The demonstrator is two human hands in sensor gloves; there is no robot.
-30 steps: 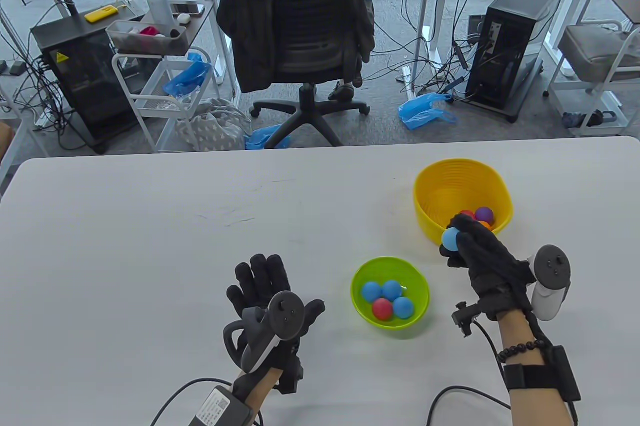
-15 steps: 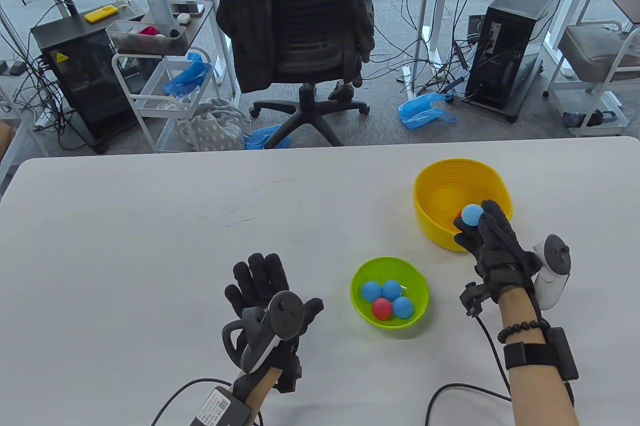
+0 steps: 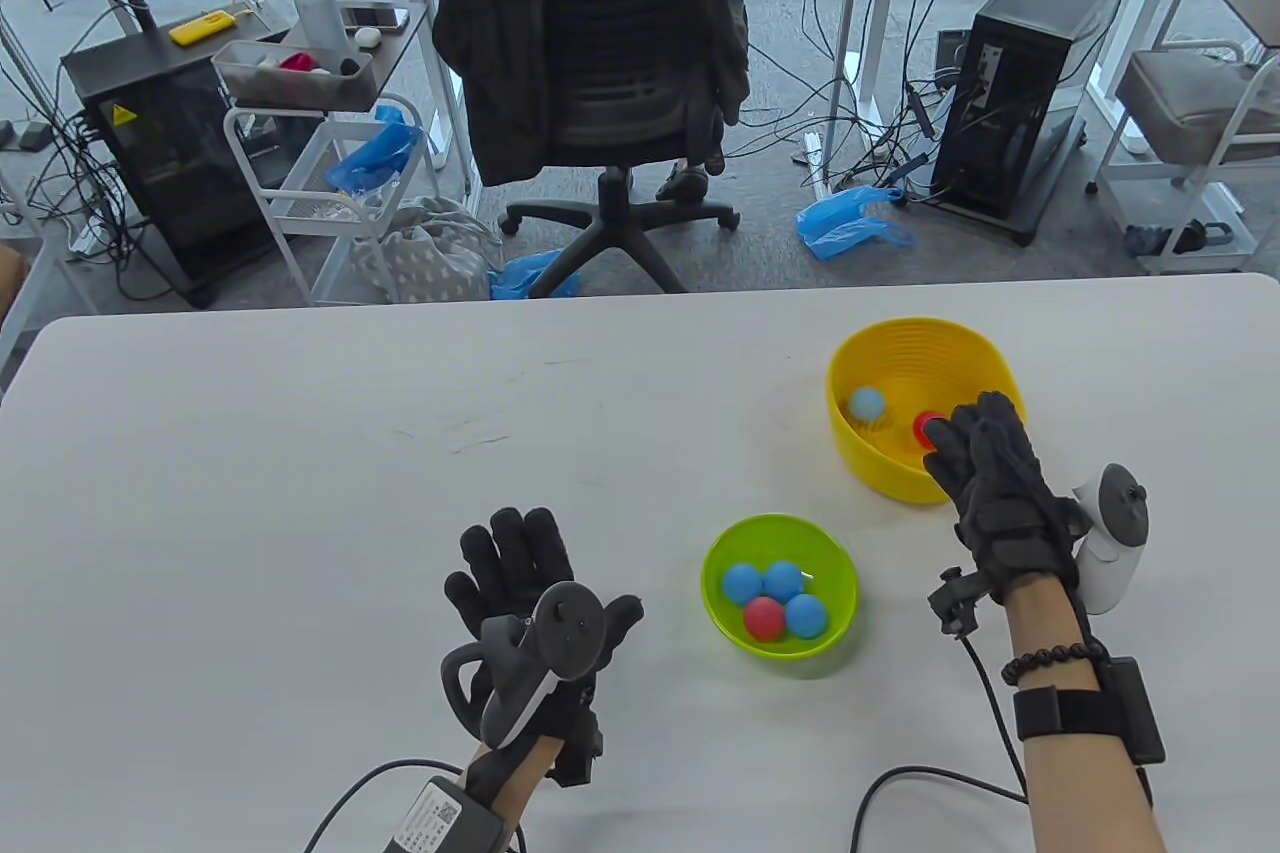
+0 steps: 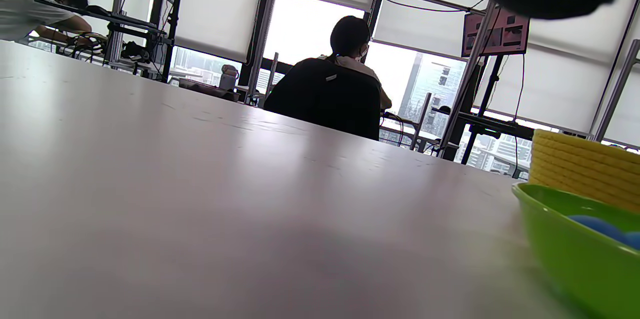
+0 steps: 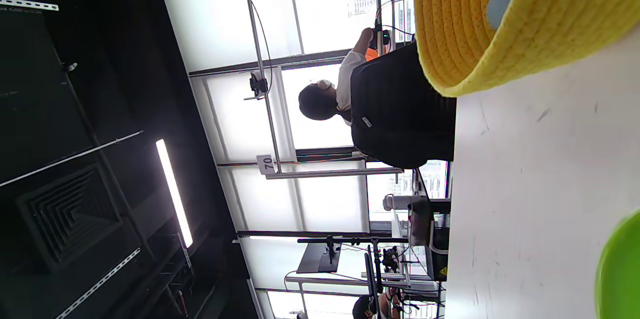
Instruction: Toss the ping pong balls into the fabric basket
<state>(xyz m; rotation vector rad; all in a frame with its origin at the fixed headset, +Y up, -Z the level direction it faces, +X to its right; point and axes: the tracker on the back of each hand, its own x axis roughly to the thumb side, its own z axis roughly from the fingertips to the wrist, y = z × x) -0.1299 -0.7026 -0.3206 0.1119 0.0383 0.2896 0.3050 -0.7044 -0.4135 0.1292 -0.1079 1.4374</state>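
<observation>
The yellow fabric basket (image 3: 930,343) stands at the right of the table; it also shows in the right wrist view (image 5: 480,34) and the left wrist view (image 4: 580,166). A light blue ball (image 3: 866,403) is inside it by the left wall, and a red ball (image 3: 922,423) lies partly hidden by my fingers. My right hand (image 3: 985,463) hangs over the basket's near rim with fingers spread and holds nothing. The green bowl (image 3: 780,533) holds three blue balls (image 3: 782,581) and a red one (image 3: 764,617). My left hand (image 3: 520,573) rests flat on the table, empty.
The white table (image 3: 300,493) stretches to the left of the bowls. An office chair (image 3: 600,63) with a dark jacket stands beyond the far edge. Cables trail from both wrists at the near edge.
My right hand carried a light blue ball over the basket and let it go; the ball now sits inside by the basket's left wall. The left hand has barely moved.
</observation>
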